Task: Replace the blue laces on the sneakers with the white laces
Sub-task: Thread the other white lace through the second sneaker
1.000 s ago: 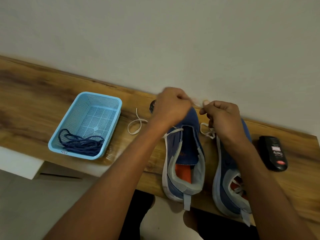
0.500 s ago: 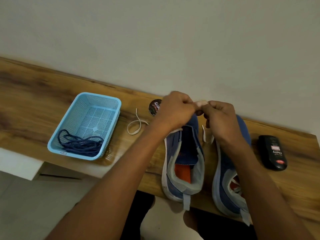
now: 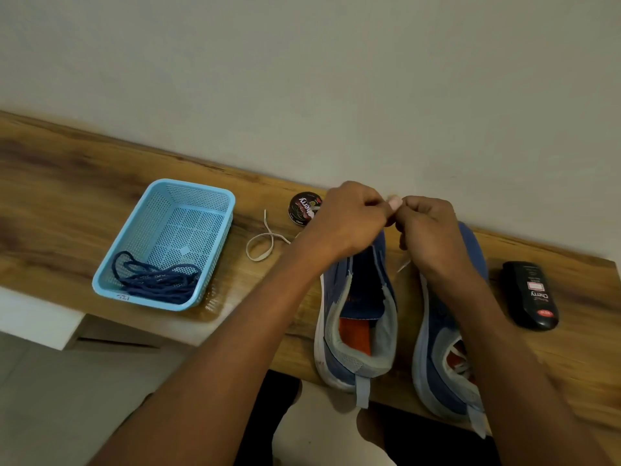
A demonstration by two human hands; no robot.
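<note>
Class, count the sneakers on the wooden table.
2. One sneaker lies under the left hand; the other sneaker lies beside it, under the right hand.

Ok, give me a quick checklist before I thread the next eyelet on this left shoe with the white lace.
1. Blue laces out of the way in the basket: ok.
2. Both hands on the white lace: left hand and right hand meet above the toe; grip hidden, cannot tell.
3. Left sneaker open, tongue clear: ok.
4. Lace tip in sight: cannot tell.
5. Loose lace end free on the table: ok.
</note>
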